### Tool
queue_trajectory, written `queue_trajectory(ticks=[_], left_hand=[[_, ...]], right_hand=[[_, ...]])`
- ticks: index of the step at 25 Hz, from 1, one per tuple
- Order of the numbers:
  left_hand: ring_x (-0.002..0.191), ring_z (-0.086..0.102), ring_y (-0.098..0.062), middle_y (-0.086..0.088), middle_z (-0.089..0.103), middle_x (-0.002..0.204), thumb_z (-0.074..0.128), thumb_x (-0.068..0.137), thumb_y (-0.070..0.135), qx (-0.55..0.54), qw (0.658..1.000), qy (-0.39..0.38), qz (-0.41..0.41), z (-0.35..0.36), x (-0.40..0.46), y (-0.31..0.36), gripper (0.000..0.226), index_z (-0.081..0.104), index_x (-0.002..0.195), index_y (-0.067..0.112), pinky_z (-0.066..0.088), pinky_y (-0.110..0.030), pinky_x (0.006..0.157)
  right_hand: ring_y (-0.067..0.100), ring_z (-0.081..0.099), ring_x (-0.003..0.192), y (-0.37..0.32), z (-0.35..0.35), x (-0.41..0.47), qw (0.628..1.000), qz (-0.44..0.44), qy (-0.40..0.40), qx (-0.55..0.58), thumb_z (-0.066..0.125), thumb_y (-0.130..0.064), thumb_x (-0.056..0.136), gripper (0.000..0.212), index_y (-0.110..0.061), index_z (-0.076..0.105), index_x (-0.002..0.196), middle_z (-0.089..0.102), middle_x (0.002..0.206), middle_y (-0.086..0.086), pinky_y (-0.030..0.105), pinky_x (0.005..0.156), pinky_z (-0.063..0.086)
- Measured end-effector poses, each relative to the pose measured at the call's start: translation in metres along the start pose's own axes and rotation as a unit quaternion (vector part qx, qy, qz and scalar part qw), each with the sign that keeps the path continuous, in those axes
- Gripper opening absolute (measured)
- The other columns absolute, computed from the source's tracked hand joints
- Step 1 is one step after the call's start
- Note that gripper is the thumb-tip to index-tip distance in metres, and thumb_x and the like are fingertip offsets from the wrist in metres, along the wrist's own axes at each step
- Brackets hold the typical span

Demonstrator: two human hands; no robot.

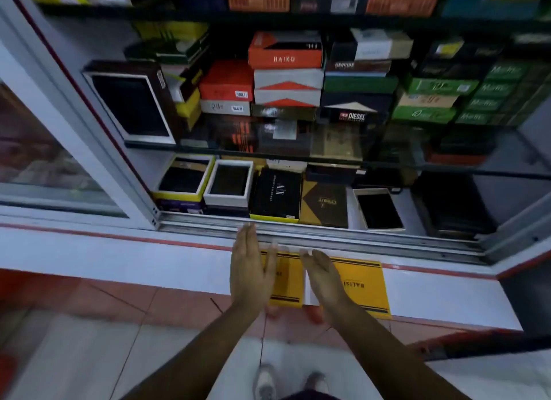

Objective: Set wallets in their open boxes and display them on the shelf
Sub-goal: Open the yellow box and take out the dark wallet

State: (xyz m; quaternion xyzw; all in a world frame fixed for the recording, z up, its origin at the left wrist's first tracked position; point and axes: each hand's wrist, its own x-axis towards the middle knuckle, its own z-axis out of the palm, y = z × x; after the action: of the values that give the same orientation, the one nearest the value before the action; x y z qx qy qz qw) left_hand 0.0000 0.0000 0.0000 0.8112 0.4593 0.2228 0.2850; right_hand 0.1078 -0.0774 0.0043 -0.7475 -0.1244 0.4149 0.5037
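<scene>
Two yellow wallet boxes lie on the white ledge (447, 298) in front of the cabinet: a smaller one (287, 280) on the left and a larger one (362, 283) with dark lettering on the right. My left hand (249, 271) hovers flat, fingers straight, by the smaller box's left side. Over the gap between the two boxes my right hand (323, 277) is held flat too. Neither hand grips anything. On the bottom shelf stand open boxes holding dark wallets: a yellow-rimmed one (183, 177), a white one (229, 180) and a cream one (378, 210).
A large open box with a dark wallet (131, 104) leans at the left of the glass middle shelf (387, 164). Stacked closed boxes (286, 78) fill that shelf behind it. Closed black (275, 194) and gold-black (325, 204) boxes lie on the bottom shelf. A sliding-door track (328, 235) runs along the cabinet front.
</scene>
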Motion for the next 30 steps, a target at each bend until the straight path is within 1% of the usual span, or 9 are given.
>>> queue_trajectory(ticks=[3,5,9,14,18,21,23,26,30], left_hand=[[0.12,0.051,-0.03,-0.015,0.052,0.133,0.025,0.084,0.065,-0.08,0.981,-0.028,-0.176,0.001,-0.002,-0.022,0.075,0.043,0.132,0.01,0.047,-0.044,0.097],[0.102,0.056,-0.025,-0.015,0.057,0.123,0.029,0.085,0.061,-0.136,0.951,-0.097,-0.26,-0.003,0.0,-0.028,0.062,0.049,0.117,0.012,0.049,-0.041,0.086],[0.101,0.045,-0.022,-0.009,0.05,0.128,0.037,0.092,0.053,-0.217,0.9,-0.148,-0.349,-0.023,0.011,-0.006,0.054,0.043,0.13,0.015,0.038,-0.036,0.084],[0.13,0.039,-0.027,-0.006,0.039,0.145,0.046,0.09,0.049,-0.282,0.898,-0.078,-0.33,-0.067,0.011,0.004,0.051,0.043,0.134,0.025,0.033,-0.036,0.09],[0.127,0.039,-0.028,-0.003,0.04,0.135,0.048,0.087,0.053,-0.281,0.897,0.064,-0.336,-0.117,0.011,-0.025,0.02,0.048,0.103,0.04,0.037,-0.044,0.093],[0.11,0.05,-0.027,-0.001,0.05,0.114,0.05,0.085,0.054,-0.333,0.863,0.084,-0.37,-0.126,0.005,-0.061,0.036,0.048,0.106,0.026,0.041,-0.043,0.092],[0.1,0.055,-0.03,-0.009,0.056,0.104,0.066,0.081,0.04,-0.329,0.857,0.114,-0.379,-0.118,-0.002,-0.081,0.038,0.05,0.103,0.014,0.049,-0.045,0.09],[0.103,0.054,-0.037,-0.01,0.052,0.1,0.066,0.08,0.01,-0.311,0.857,0.152,-0.383,-0.102,-0.011,-0.109,0.03,0.047,0.104,0.013,0.051,-0.041,0.078],[0.105,0.053,-0.032,-0.007,0.05,0.108,0.063,0.084,0.013,-0.281,0.882,0.132,-0.354,-0.094,-0.005,-0.123,0.034,0.045,0.112,0.014,0.044,-0.03,0.071]], right_hand=[[0.028,0.055,0.117,0.011,0.007,0.01,0.992,0.103,-0.03,0.061,0.054,-0.04,0.09,0.038,-0.015,0.059,0.118,0.06,0.128,0.007,0.041,0.099,0.042],[0.025,0.061,0.105,0.007,0.006,0.013,0.985,0.136,-0.05,0.094,0.054,-0.041,0.09,0.031,-0.02,0.059,0.112,0.065,0.119,0.01,0.043,0.094,0.047],[0.026,0.05,0.126,-0.015,-0.005,0.006,0.977,0.145,-0.087,0.129,0.055,-0.041,0.09,0.049,-0.017,0.05,0.132,0.057,0.133,0.008,0.044,0.108,0.037],[0.022,0.049,0.128,-0.038,-0.012,-0.011,0.972,0.1,-0.139,0.158,0.058,-0.035,0.088,0.047,-0.016,0.053,0.131,0.058,0.134,0.005,0.04,0.103,0.039],[0.02,0.057,0.116,-0.067,0.027,-0.023,0.961,0.095,-0.208,0.154,0.058,-0.031,0.087,0.04,-0.015,0.057,0.124,0.064,0.123,0.005,0.035,0.1,0.043],[0.019,0.056,0.11,-0.071,0.073,-0.037,0.948,0.133,-0.264,0.12,0.056,-0.04,0.087,0.028,-0.027,0.059,0.112,0.061,0.121,0.0,0.029,0.086,0.045],[0.013,0.055,0.102,-0.062,0.103,-0.045,0.953,0.116,-0.253,0.118,0.053,-0.042,0.089,0.02,-0.037,0.058,0.108,0.058,0.116,-0.006,0.025,0.072,0.042],[0.014,0.053,0.105,-0.05,0.134,-0.043,0.965,0.082,-0.211,0.136,0.055,-0.039,0.09,0.012,-0.039,0.059,0.101,0.055,0.117,-0.006,0.025,0.079,0.044],[0.011,0.056,0.089,-0.048,0.152,-0.019,0.965,0.109,-0.184,0.152,0.056,-0.034,0.09,0.006,-0.032,0.061,0.091,0.061,0.102,-0.004,0.026,0.068,0.045]])
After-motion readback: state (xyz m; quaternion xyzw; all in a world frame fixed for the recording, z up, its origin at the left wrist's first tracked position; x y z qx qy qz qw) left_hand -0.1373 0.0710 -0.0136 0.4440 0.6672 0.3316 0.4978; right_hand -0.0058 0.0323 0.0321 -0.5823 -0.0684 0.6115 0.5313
